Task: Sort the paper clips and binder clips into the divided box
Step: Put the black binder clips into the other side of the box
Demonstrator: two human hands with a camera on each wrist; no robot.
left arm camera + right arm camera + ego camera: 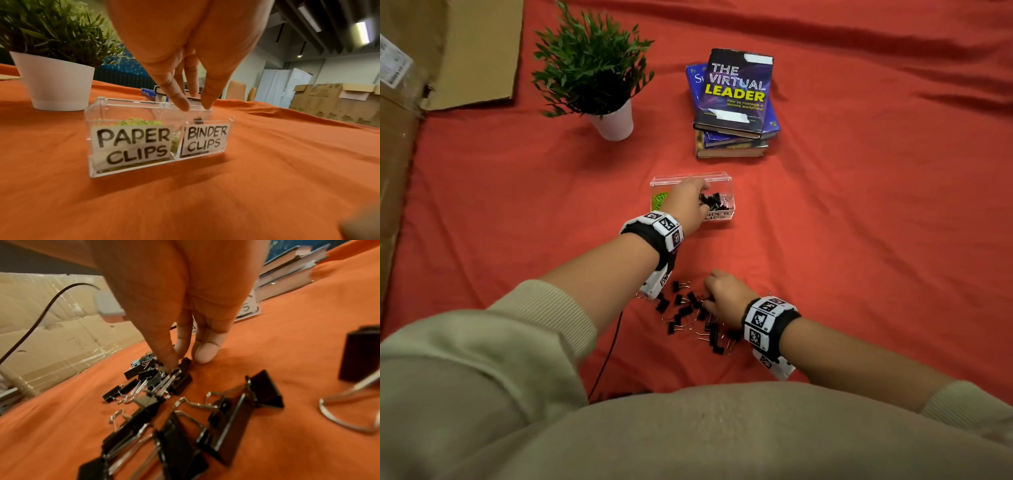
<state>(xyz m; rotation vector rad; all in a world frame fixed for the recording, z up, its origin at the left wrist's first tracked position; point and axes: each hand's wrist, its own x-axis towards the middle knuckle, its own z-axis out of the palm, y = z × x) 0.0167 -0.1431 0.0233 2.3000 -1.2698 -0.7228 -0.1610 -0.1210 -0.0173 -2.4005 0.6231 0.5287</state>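
Observation:
A clear divided box [722, 178] stands mid-table, labelled PAPER CLIPS on the left and BINDER CLIPS on the right [131, 101]. Green paper clips [139, 122] fill the left compartment and black binder clips [714, 200] lie in the right one. My left hand [194, 105] hovers over the right compartment with its fingers straight and pointing down, and one black clip [198, 120] shows just below them. Nearer me lies a loose pile of black binder clips [685, 311]. My right hand [188, 361] reaches into the pile's far end, index finger and thumb closing on a small clip [186, 365].
A potted plant [592, 68] in a white pot stands back left, and a stack of books [734, 96] lies behind the box. Cardboard [465, 51] lines the left edge. A black cable [609, 353] runs near my left forearm. Orange cloth [859, 240] covers the table.

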